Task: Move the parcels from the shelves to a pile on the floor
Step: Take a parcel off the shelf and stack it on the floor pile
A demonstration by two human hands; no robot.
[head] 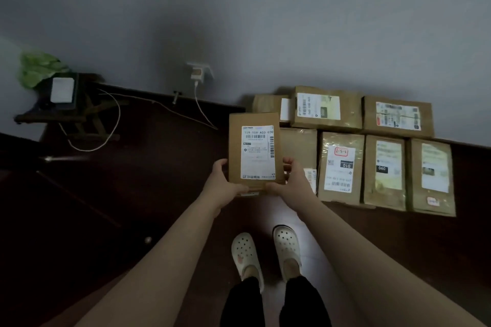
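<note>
My left grip and right grip clamp the parcel by its near end, above the floor, at nine o'clock of the pile. Held only there, it could tip forward and land askew.

A plain grey wall met a dark wooden floor. The light was dim. At the left a small dark stool stood against the wall, with a green bag behind it. A white cable hung from a wall socket.
</note>
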